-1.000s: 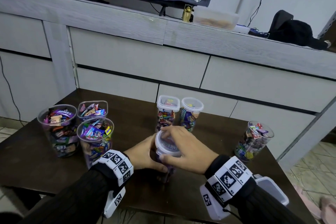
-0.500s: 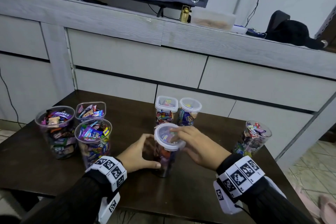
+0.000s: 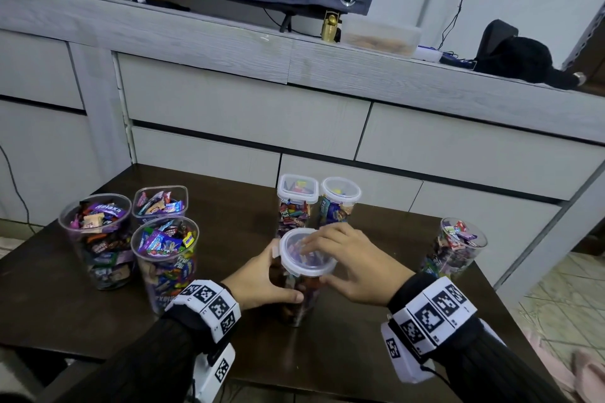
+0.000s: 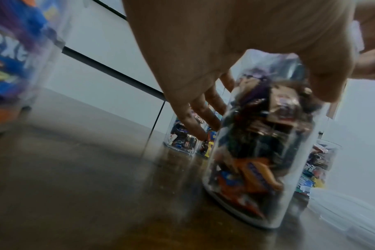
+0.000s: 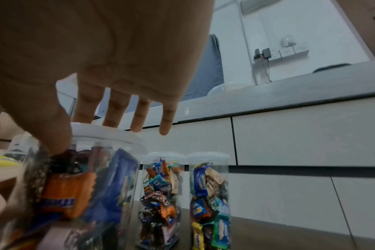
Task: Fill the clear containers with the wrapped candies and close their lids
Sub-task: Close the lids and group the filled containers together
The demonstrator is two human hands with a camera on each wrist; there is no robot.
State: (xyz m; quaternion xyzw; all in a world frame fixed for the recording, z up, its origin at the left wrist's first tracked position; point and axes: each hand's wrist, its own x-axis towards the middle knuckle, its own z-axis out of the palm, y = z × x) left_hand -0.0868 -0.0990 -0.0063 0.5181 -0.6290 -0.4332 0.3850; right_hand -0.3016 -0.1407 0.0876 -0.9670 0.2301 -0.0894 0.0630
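A round clear container (image 3: 299, 298) packed with wrapped candies stands near the table's middle, with a clear white-rimmed lid (image 3: 294, 263) on top. My left hand (image 3: 273, 276) grips its body from the left, thumb in front and fingers behind. My right hand (image 3: 327, 252) lays straight fingers on the lid, thumb at the near rim. The left wrist view shows my left hand (image 4: 225, 50) wrapped round the container (image 4: 257, 152). In the right wrist view my right hand (image 5: 118, 67) has straight fingers over the lid (image 5: 109, 135) and the thumb down on the container (image 5: 75, 194).
Behind stand a lidded square container (image 3: 297, 203) and a lidded round one (image 3: 340, 203). Three open, full containers (image 3: 165, 258) cluster at the left, and another open one (image 3: 458, 245) is at the right. The dark table (image 3: 229, 199) backs onto grey drawers.
My right hand, which covered the lid from above, has drawn back to the right; its fingers now lie on the lid's top. The left hand keeps its hold on the container.
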